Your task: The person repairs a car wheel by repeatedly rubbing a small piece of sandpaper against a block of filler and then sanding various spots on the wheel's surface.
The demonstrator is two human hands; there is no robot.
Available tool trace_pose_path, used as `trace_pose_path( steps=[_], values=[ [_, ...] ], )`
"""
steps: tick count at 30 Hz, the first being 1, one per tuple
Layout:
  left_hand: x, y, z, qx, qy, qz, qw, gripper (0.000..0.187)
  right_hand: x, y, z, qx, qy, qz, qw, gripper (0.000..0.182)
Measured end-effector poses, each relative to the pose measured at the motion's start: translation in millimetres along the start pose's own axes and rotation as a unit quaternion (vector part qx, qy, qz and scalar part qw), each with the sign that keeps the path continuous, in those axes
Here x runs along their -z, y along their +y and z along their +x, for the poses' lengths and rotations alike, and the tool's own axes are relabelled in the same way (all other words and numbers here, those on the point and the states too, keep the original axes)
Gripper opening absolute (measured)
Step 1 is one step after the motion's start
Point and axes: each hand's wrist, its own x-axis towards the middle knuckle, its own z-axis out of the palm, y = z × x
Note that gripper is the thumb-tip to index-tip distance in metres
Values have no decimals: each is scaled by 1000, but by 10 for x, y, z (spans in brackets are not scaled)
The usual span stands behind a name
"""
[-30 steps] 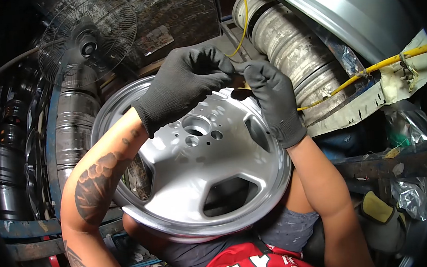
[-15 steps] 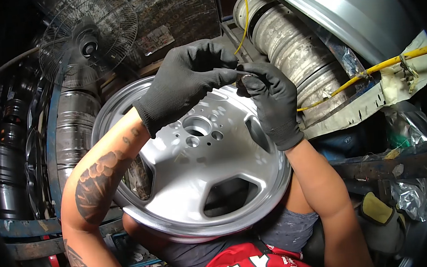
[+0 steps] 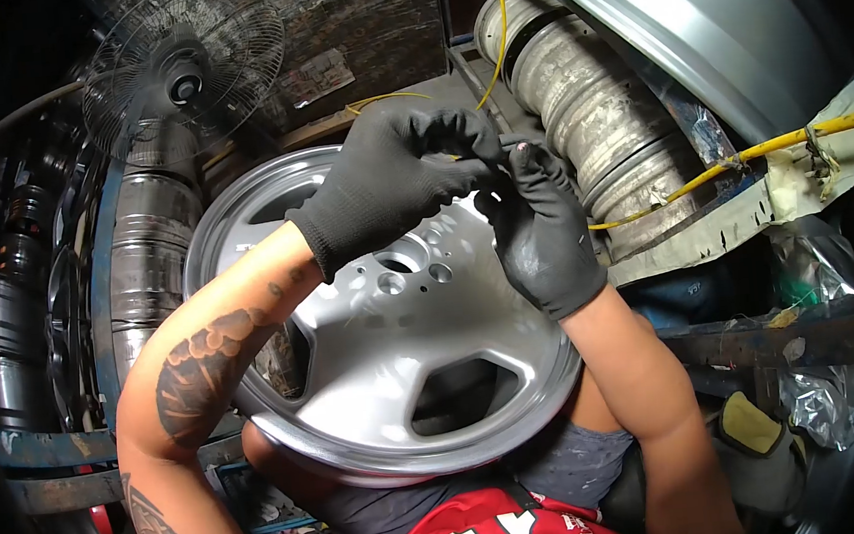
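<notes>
Both my hands wear dark grey gloves and meet above the far half of a silver wheel rim [image 3: 364, 362]. My left hand [image 3: 394, 169] is closed in a pinch, its thumb and fingertips bunched together. Against those fingertips, my right hand [image 3: 540, 233] has its fingers curled, with the palm side partly showing and a pale spot on one raised fingertip. Whatever lies between the fingers is too small and hidden to make out. Face up on my lap, the rim shows its centre hole, bolt holes and large cut-out windows.
A wire-caged fan [image 3: 182, 80] stands at the back left. Stacked rims [image 3: 154, 238] line the left side, and a row of worn rims [image 3: 595, 103] lies at the right. A large silver rim [image 3: 699, 25] leans at the upper right, near a yellow hose [image 3: 788, 138].
My right hand has turned to show more of its palm and lowered slightly. My left hand has shifted a little right, fingertips still against the right hand's. The rim stays in place.
</notes>
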Motion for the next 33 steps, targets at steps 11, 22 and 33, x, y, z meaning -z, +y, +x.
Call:
trace_pose_path(
  steps=[11,22,33],
  values=[
    [12,4,-28,-147,25,216,965,35,-22,-126,133,141,-14,-340,930,23],
    [-37,-55,-25,-157,22,281,946,19,30,-234,91,236,-83,-629,736,22],
    [-6,51,-6,-54,-1,86,995,18,-130,-83,-62,110,-154,-266,945,34]
  ],
)
